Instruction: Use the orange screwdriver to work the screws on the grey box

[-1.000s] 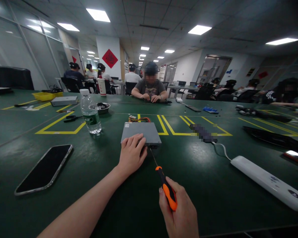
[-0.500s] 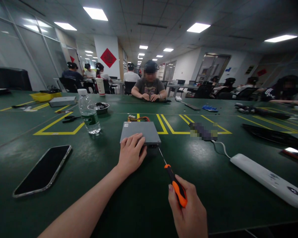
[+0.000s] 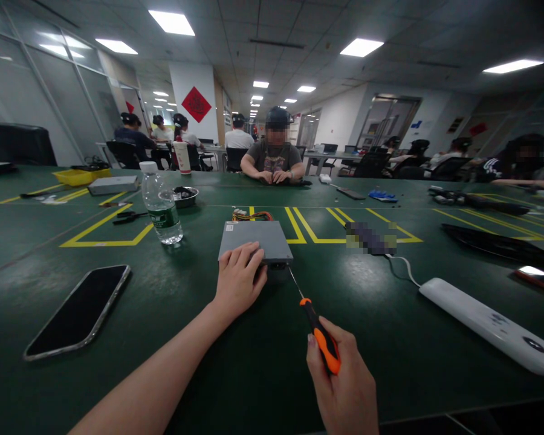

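A grey metal computer power supply [image 3: 272, 234] lies flat on the green table, its bundle of coloured wires [image 3: 258, 215] at the far side. My left hand [image 3: 239, 277] grips its near left part, fingers over the top and thumb by the front edge. In my right hand [image 3: 348, 377] is a screwdriver [image 3: 318, 332] with an orange and black handle, closed in the fingers. The shaft slants up and left, and its tip meets the near right corner of the front face. Whether the tip sits in a screw, I cannot tell.
A water bottle [image 3: 161, 208] and a phone [image 3: 79, 311] stand and lie to the left. Behind the bottle is a metal bowl [image 3: 191, 198]. On the right lies a white power strip [image 3: 485, 323] with a cable. Across the table sits a person [image 3: 274, 158].
The screwdriver and my right hand have shifted right, the tip going from the middle of the front face to near its right corner. My left hand stays on the power supply.
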A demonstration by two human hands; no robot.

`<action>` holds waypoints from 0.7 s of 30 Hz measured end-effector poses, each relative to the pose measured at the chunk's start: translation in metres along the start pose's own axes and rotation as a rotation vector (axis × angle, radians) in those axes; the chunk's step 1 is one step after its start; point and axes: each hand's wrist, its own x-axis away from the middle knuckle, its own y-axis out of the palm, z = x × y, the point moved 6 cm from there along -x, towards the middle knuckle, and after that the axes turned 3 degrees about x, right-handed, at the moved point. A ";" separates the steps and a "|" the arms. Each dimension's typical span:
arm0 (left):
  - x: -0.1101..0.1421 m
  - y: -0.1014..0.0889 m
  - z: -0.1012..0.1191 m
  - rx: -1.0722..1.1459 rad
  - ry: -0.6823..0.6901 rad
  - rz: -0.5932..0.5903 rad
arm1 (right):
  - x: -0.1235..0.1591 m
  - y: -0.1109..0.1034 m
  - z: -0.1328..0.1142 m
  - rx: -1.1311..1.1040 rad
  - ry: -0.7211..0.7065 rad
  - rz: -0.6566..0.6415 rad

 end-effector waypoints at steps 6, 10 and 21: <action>0.000 0.000 0.001 0.004 0.002 0.003 | -0.003 -0.003 -0.004 0.060 -0.100 0.052; 0.000 0.001 0.001 0.010 -0.004 0.005 | -0.003 -0.005 -0.011 0.122 -0.221 0.127; 0.000 0.001 0.001 0.003 -0.007 0.009 | -0.001 0.000 -0.013 0.109 -0.179 0.070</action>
